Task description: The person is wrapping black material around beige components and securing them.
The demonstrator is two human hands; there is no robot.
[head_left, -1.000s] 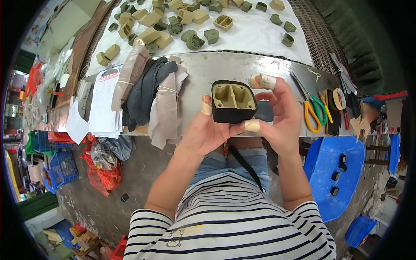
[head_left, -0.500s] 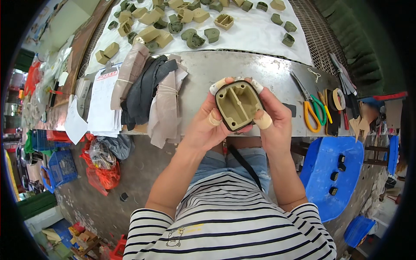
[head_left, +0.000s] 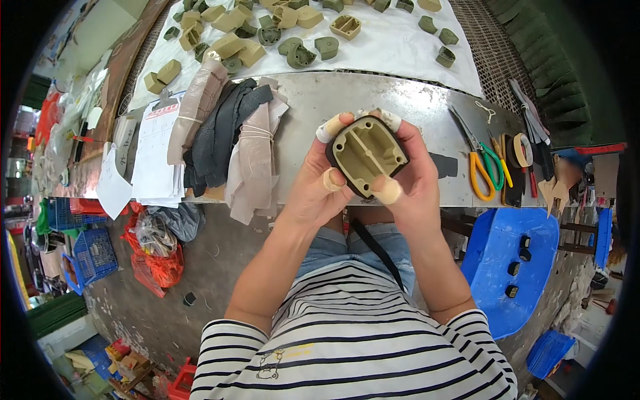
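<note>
Between my hands is a tan moulded plastic shell (head_left: 369, 155) with a dark covering around its outer wall. Its hollow side faces up, showing a rib across the middle and screw posts at the corners. My left hand (head_left: 319, 177) grips the left side, thumb on the near rim. My right hand (head_left: 415, 173) wraps the right side, its thumb pressed at the near edge. Pale tape covers several fingertips. The shell is held above the front edge of the metal worktable (head_left: 313, 107). The underside of the shell is hidden.
Tan and green moulded parts (head_left: 300, 53) lie on a white cloth at the back. Bundled strips (head_left: 227, 133) and papers (head_left: 157, 157) lie at left. Scissors (head_left: 481, 163) and a tape roll (head_left: 522, 152) lie at right. A blue tub (head_left: 497, 293) holding several dark pieces stands below right.
The shell has turned slightly clockwise in my hands. My right thumb has moved left along its near edge, and both hands still hold it.
</note>
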